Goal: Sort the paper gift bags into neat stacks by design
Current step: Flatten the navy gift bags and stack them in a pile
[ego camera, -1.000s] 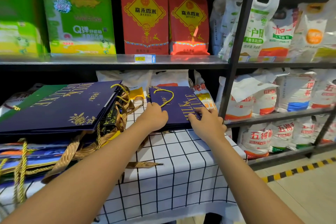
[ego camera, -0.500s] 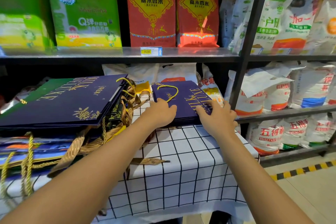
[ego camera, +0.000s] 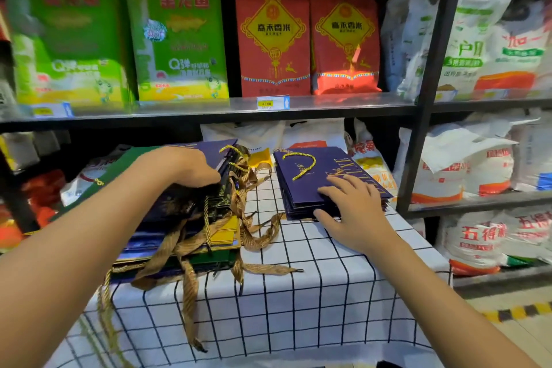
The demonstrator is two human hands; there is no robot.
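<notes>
Left hand [ego camera: 191, 166] down on the top of the mixed pile of gift bags [ego camera: 179, 218], fingers curled over the pile's near right edge, gripping at the navy bag on top. Under that hand, a jumble of designs: navy, green, yellow, dark with gold print, all lying flat and unevenly stacked. Spilling out below and to the right of the left hand, a tangle of gold ribbon handles [ego camera: 191, 251] trailing across the checked tablecloth [ego camera: 298, 308], one strip hanging over the front edge. Right hand [ego camera: 352, 212] spread flat, fingers straight and splayed, pressing on the near right corner of the navy stack [ego camera: 310, 179], thumb along the stack's front edge. Beneath and beyond that hand, navy bags with gold lettering squared up together, a gold cord handle [ego camera: 301, 163] looped on the top one just past the fingertips. Clear strip of tablecloth between the two hands, pile and stack lying apart. Beyond both hands, a metal shelf [ego camera: 209, 107] with green rice bags [ego camera: 179, 39] above the left hand and red rice bags [ego camera: 274, 33] above the gap between the hands. Off to the right of the right hand, white sacks [ego camera: 478, 164] packed on lower racks, some blurred.
</notes>
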